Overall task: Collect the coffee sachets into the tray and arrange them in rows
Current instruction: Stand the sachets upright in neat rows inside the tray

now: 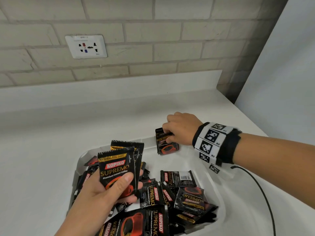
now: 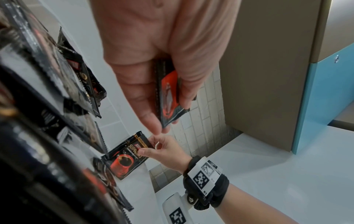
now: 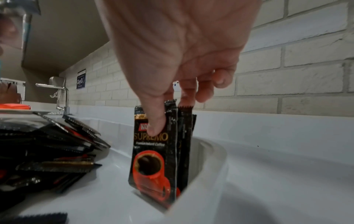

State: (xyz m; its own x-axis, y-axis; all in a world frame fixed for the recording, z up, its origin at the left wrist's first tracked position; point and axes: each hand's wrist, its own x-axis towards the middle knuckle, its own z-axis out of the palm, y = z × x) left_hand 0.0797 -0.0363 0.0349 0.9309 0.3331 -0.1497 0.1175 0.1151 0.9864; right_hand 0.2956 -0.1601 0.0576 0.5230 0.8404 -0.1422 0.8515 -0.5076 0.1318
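A white tray point(image 1: 214, 178) on the counter holds a loose heap of black Kopiko Supremo coffee sachets point(image 1: 172, 193). My left hand point(image 1: 109, 189) grips a small stack of upright sachets point(image 1: 117, 169) above the tray's left side, thumb across the front one. My right hand point(image 1: 177, 128) pinches the tops of a few sachets point(image 1: 166, 144) that stand on edge in the tray's far right corner. In the right wrist view the thumb presses the front standing sachet point(image 3: 153, 151) against the ones behind it. The left wrist view shows the held stack point(image 2: 170, 97) and the right hand point(image 2: 164, 150) beyond.
A brick wall with a white power socket point(image 1: 86, 46) runs behind the white counter point(image 1: 42, 150). A black cable point(image 1: 260, 188) trails over the counter right of the tray. A tap point(image 3: 59, 94) stands far left in the right wrist view.
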